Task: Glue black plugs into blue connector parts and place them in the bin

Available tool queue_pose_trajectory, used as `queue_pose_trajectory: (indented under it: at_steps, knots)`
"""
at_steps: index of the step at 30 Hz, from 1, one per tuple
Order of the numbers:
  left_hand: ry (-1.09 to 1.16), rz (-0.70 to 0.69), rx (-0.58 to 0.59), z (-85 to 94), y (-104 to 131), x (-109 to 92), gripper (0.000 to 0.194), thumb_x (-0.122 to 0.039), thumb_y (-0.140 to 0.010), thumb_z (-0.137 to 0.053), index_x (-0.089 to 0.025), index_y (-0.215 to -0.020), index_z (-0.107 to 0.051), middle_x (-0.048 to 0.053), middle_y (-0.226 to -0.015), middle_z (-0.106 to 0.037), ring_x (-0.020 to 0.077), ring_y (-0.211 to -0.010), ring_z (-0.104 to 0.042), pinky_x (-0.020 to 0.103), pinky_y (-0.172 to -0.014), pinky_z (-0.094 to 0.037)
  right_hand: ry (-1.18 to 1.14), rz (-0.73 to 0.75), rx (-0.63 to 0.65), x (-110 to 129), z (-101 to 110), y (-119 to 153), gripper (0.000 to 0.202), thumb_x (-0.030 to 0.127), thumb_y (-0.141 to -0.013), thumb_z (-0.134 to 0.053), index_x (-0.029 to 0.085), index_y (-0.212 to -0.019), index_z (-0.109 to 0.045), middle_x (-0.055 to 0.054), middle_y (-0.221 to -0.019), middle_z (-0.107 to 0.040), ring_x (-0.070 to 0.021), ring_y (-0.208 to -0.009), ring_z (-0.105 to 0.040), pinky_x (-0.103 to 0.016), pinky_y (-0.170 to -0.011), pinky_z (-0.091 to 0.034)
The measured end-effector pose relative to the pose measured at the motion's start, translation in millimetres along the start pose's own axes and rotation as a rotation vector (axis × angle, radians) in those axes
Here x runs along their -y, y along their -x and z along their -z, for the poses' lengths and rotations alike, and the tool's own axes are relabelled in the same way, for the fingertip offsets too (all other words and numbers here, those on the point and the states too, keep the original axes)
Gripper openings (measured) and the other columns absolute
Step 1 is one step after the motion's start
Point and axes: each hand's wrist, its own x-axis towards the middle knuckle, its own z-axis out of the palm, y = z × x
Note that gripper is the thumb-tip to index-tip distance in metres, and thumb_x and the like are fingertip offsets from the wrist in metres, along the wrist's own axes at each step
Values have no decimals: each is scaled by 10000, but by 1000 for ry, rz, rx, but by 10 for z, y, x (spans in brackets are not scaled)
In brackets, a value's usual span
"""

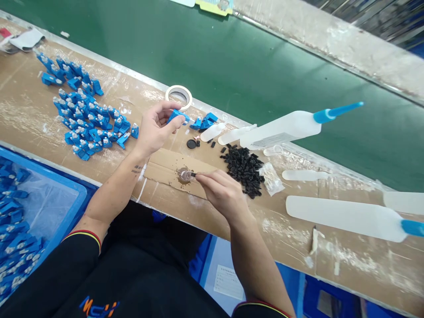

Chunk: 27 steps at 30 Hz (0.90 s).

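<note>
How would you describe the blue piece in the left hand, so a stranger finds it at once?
Start at the tape roll by the green belt. Just below it, the left hand pinches one blue piece in its fingertips. Unlike the blue pieces lying further left, it is lifted off the bench.

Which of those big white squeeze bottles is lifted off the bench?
The bottle with the long blue nozzle, slanting above the black parts pile; the other large bottle lies flat.

Worn brown wooden desk carries scattered blue plastic connectors, white tape roll, black plastic bits pile, cardboard sheet, translucent white squeeze bottles.
</note>
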Motion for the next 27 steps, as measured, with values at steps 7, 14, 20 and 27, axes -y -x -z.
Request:
queue_pose_trajectory:
  at_steps: [7,14,20,27]
  knots:
    - [45,38,222,-114,134,-167,408,-398,-740,-850,-161,-1019,-670,37,-928,-721,110,-810,-676,232,-743,-551,-830,-468,-460,-184,146,-483,113,327,-866,-876,265,-916,-796,-18,-764,-678,-196,-622,-592,-273,-554,-489]
    - [92,36,296,-136,192,-144,377,-322,-756,-842,-156,-1054,-681,74,-983,-721,128,-861,-692,219,-753,-560,-1310,-604,-377,-320,-65,-853,350,463,-669,-1009,249,-827,-782,-42,-750,-682,-157,-543,-547,-229,-492,-494]
    - [116,47,280,-104,180,-159,555,-291,-735,-860,-202,-1215,-596,28,-903,-690,112,-810,-686,210,-759,-563,-1184,-488,-341,-370,-119,-892,276,442,-729,-949,249,-853,-796,-25,-699,-664,-178,-550,-566,-255,-486,-497]
    - [75,63,275,-101,206,-119,535,-322,-729,-863,-216,-1195,-622,12,-895,-647,109,-818,-647,217,-760,-548,-732,-242,-322,-294,-7,-846,59,288,-925,-761,232,-928,-779,-41,-896,-711,-260,-787,-668,-364,-667,-557]
